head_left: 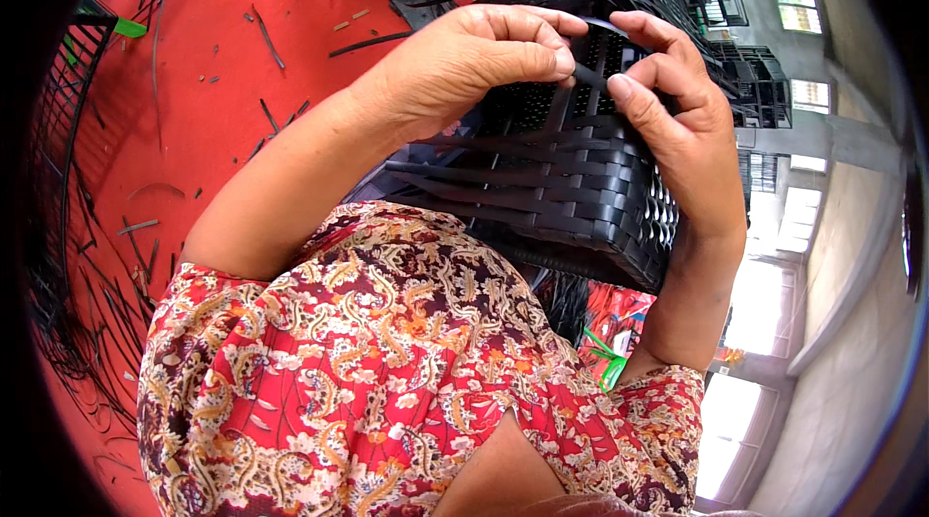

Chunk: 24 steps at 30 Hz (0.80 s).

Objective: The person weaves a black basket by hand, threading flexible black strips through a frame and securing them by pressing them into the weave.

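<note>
A short piece of flat black plastic strip (589,78) runs between my two hands. My left hand (489,48) pinches one end of it between thumb and fingers. Thumb and fingers of my right hand (677,106) close on its other end. Just below and behind them is a black woven wicker-style piece (581,190), made of flat strips crossing over and under, with a boxy corner toward me. Loose strips (435,180) stick out from its left side. The far part of the weave is partly hidden behind my hands.
Cut strip scraps (266,38) lie scattered over the red floor (218,101). A black barred frame (73,106) stands at the far left, above tangled strips (73,362). Black frames (760,82) are stacked at the right, near bright windows. Green strips (610,362) show beside my right elbow.
</note>
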Motion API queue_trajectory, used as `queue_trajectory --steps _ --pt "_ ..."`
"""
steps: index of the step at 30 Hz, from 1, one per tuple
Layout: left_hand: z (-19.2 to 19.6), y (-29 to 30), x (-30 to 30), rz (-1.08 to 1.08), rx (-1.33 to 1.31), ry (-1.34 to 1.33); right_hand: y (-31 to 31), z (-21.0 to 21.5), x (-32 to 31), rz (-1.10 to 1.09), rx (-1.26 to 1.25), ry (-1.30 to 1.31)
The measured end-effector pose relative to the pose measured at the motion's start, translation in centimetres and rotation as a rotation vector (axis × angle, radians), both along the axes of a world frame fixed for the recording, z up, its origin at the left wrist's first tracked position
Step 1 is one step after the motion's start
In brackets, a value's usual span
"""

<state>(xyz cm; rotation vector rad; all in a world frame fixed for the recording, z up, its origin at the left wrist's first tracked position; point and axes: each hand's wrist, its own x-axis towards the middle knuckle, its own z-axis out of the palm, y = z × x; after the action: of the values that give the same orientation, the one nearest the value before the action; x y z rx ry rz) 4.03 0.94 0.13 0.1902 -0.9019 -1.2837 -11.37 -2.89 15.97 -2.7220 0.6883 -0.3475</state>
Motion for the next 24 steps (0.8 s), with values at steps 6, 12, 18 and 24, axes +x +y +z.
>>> queue_trajectory --steps 6,12,18,24 --pt "-1.4 -1.9 -2.7 0.432 -0.085 -0.502 0.1 0.1 0.2 -0.082 0.184 -0.091" --pt "-1.3 -2.3 -4.1 0.105 -0.014 -0.321 0.3 0.2 0.0 -0.092 0.112 -0.117" --pt "-1.8 -2.2 -5.2 -0.115 0.036 -0.013 0.5 0.5 0.1 -0.108 0.037 -0.003" --pt "-1.6 -2.0 -4.8 -0.159 0.051 0.009 -0.2 0.2 -0.2 -0.06 -0.024 0.149"
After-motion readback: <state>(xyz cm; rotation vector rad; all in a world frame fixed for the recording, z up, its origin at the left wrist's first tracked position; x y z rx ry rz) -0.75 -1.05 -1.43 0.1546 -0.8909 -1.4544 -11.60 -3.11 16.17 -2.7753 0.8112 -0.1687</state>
